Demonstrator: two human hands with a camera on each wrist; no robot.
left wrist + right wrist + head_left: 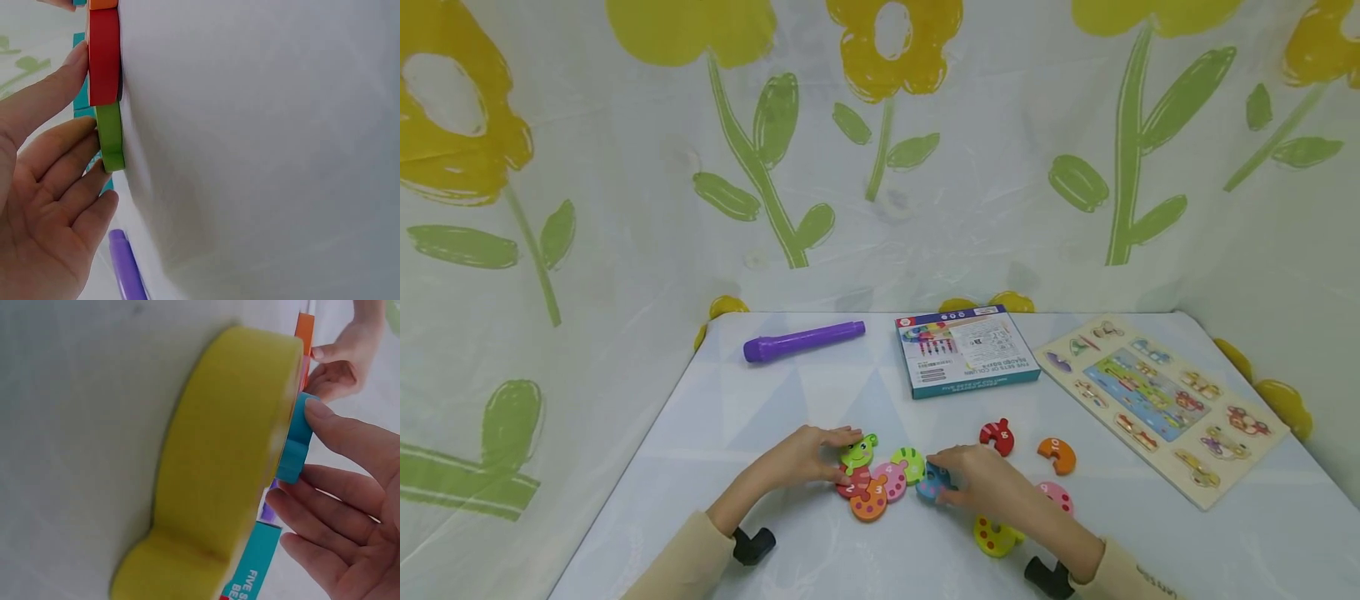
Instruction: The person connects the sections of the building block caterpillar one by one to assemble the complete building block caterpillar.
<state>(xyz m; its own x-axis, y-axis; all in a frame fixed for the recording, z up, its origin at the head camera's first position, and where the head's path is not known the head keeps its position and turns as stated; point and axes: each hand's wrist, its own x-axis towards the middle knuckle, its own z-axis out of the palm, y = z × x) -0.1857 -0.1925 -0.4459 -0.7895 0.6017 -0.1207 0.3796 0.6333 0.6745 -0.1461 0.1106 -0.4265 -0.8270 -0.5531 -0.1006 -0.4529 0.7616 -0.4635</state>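
My left hand (805, 456) holds the head end of a caterpillar number puzzle. Its thumb is on the red piece marked 2 (105, 56), and its fingers are against the green smiling head piece (110, 134). Joined on from there are an orange piece marked 3 (868, 502), a pink piece marked 4 (892, 480) and a light green piece (909, 463). At that end, my right hand (981, 479) pinches a blue puzzle piece (295, 440) between thumb and fingers, right beside the light green one. Both hands work low over the tabletop.
Loose near my right forearm are a yellow piece (992, 537), a dotted pink piece (1057, 497), an orange piece (1057, 456) and a red piece (997, 436). Farther back lie a purple tube (805, 340), a flat box (967, 350) and a wooden peg puzzle board (1165, 408).
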